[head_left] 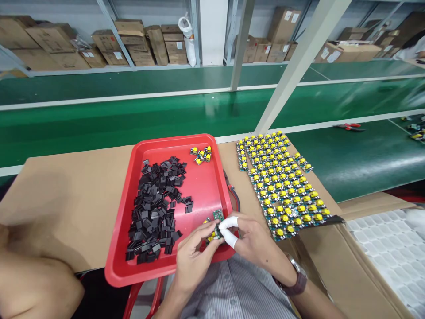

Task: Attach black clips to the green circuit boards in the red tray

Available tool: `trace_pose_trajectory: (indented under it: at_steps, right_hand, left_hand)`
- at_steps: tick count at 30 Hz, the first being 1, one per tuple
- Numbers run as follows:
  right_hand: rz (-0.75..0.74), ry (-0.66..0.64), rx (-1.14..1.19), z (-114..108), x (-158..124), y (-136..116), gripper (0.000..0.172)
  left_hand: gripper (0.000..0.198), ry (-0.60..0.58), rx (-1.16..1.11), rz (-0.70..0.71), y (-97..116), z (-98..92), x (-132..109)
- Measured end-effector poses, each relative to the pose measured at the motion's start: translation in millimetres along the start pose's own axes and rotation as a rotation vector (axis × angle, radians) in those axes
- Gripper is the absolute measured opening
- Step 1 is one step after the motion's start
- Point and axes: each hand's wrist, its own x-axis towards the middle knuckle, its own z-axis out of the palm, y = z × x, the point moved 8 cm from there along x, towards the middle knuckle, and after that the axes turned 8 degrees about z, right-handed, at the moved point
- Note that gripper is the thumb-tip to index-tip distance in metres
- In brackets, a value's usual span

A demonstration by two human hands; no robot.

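My left hand and my right hand meet over the near edge of a red tray. Both pinch a small green circuit board with yellow parts. My right thumb wears a white finger cot, and a watch sits on that wrist. A heap of small black parts fills the tray's left half. A few yellow-capped boards lie in its far corner.
A large sheet of joined yellow-capped boards lies right of the tray on cardboard. A carton with a white cell tray stands at the right. A green conveyor belt runs behind, with pliers on it. Another person's arm is at bottom left.
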Motion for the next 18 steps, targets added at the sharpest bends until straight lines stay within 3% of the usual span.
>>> trace_pose_trajectory:
  at_steps: [6,11,18]
  right_hand:
    - [0.011,-0.017,0.013,-1.5,-0.7,4.1,0.024]
    - [-0.095,-0.053,-0.146,0.4,-1.4,-6.2,0.023]
    - [0.136,-0.04,0.178,4.8,-2.8,23.9,0.021]
  left_hand:
    - [0.031,-0.027,0.04,0.083,8.0,2.3,2.0]
    - [0.036,-0.048,0.072,0.072,4.2,3.1,0.8]
    - [0.035,-0.056,0.045,0.044,2.9,4.7,2.4]
